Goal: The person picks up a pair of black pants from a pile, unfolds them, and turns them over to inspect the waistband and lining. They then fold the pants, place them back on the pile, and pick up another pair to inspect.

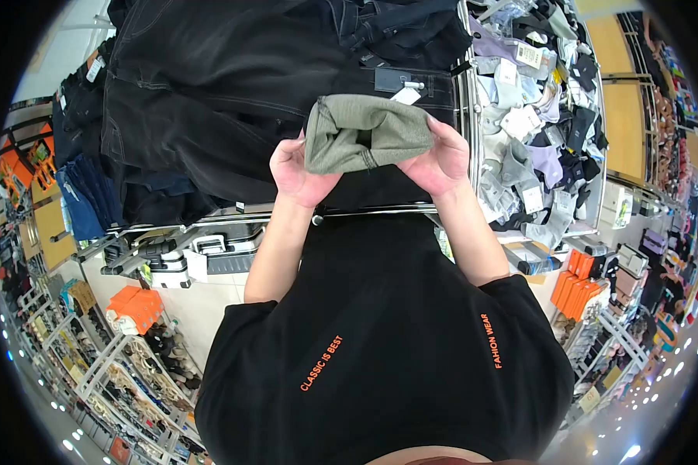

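An olive-green knit beanie (341, 155) is stretched between my two hands, its opening turned up toward me and a dark seam showing at the near edge. My left hand (298, 174) grips its left side, with the fingers partly hidden behind the fabric. On the opposite side, my right hand (444, 161) holds the edge with the thumb on top and the other fingers underneath. Below the beanie lie black trousers (202, 101) with pale stitching. A white tag (406, 95) shows just behind the beanie's far edge.
A metal rail (380, 209) runs along the display's near edge. To the right, a bin holds piled socks (547, 147) with paper tags. Folded blue jeans (85, 198) sit at left. Suitcases (217, 252) stand under the rail, and orange boxes (134, 308) are at lower left.
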